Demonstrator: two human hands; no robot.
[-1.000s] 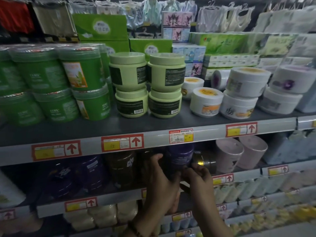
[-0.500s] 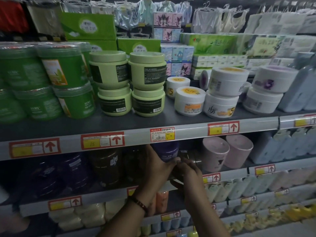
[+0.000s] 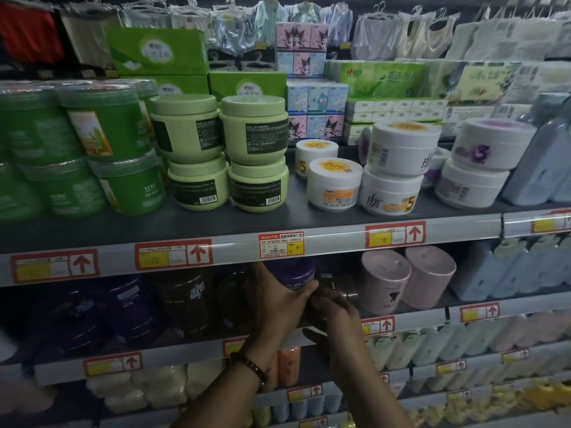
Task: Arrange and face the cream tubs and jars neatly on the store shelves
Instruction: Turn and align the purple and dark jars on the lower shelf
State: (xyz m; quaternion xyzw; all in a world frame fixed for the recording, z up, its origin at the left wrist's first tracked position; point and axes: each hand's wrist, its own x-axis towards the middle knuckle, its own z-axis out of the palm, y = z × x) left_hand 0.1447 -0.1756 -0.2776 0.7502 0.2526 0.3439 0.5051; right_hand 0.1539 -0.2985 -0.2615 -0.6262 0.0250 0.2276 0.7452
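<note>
On the dim second shelf, my left hand [image 3: 278, 299] grips the left side of a purple jar [image 3: 293, 273], thumb across its front. My right hand [image 3: 335, 310] curls around a dark jar [image 3: 335, 284] just right of it, and the two hands touch. On the upper shelf [image 3: 216, 223] stand stacked dark green tubs [image 3: 105, 149], stacked light green jars [image 3: 222, 152] and white tubs [image 3: 392, 168] with orange or purple lids.
Dark purple and brown jars [image 3: 154, 304] fill the second shelf to the left; two pink tubs [image 3: 408, 279] lie on their sides to the right. Price rails with red arrow tags [image 3: 173, 254] edge each shelf. Tissue packs and hanging clothes sit behind; small bottles fill the lower shelves.
Both hands have pressed closer together on the second-shelf jars, and the left hand now reaches higher up the purple jar. The view has shifted slightly.
</note>
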